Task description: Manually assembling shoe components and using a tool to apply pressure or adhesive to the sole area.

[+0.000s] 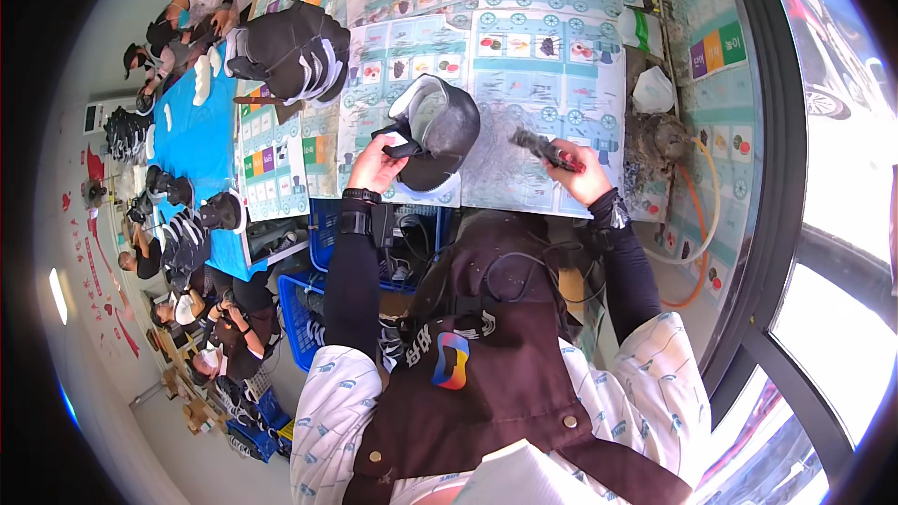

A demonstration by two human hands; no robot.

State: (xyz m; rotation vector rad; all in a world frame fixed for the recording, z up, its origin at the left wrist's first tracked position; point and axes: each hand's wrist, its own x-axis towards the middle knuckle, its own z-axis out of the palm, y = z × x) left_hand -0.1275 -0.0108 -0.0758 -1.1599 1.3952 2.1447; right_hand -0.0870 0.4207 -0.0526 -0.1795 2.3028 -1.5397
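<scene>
The left hand gripped a black shoe upper by its near edge, holding it tilted above the paper-covered table. To the right, the right hand was clenched around what looked like a red-handled brush, bristles pointing left, just apart from the upper.

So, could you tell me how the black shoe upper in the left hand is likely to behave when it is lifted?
The shoe upper, held by the left hand at its edge, keeps its domed shape, so it is probably fairly stiff. It looks hollow, thus likely light. Set down, it might tip onto its side.
</scene>
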